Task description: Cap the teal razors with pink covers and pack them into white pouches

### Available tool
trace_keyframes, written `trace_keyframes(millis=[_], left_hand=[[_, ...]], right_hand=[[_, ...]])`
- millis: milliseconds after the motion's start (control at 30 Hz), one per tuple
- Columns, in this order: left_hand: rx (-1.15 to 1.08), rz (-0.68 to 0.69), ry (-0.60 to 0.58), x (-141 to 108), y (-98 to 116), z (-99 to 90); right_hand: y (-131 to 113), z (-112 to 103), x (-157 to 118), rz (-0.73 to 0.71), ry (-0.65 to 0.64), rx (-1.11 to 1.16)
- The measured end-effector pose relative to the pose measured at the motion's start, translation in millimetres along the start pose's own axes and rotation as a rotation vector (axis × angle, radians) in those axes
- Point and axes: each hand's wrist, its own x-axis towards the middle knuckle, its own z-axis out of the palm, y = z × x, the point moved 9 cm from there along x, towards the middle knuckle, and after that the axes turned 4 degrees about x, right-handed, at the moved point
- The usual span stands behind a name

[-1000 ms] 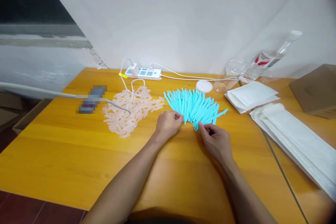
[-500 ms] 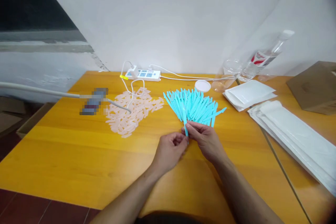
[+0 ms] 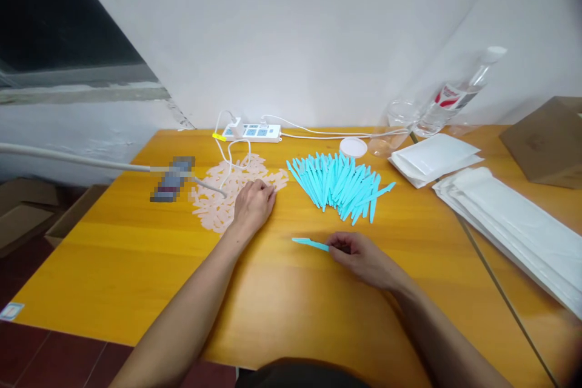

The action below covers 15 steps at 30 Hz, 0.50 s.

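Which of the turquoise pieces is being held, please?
The single turquoise piece pinched in the right hand, pointing left; the others lie together in the turquoise pile beyond it.

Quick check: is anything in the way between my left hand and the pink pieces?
Nothing visible is: your left hand is right at the pink pieces, over their near right part. The thick cable ends over the pile left of that hand, off to the side.
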Motion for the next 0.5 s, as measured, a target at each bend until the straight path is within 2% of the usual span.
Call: trace_keyframes(millis=[100, 300, 400, 500], left_hand=[[0.002, -0.026, -0.038, -11.5, 7.5, -1.6], [-0.037, -0.058, -0.205, -29.8, 6.5, -7.7], [-0.264, -0.01, -0.21, -38.4, 11.0, -8.9], [-0.685, -0.111, -0.27, -56.2, 11.1, 1.2]], right_hand=[[2.6, -1.2, 2.1, -0.021, 0.027, -0.029], [2.5, -5.7, 5.0, -0.096, 0.059, -0.022], [1.6, -6.4, 4.2, -0.1, 0.062, -0.029], [0.1, -7.8, 2.2, -0.097, 0.07, -0.068]])
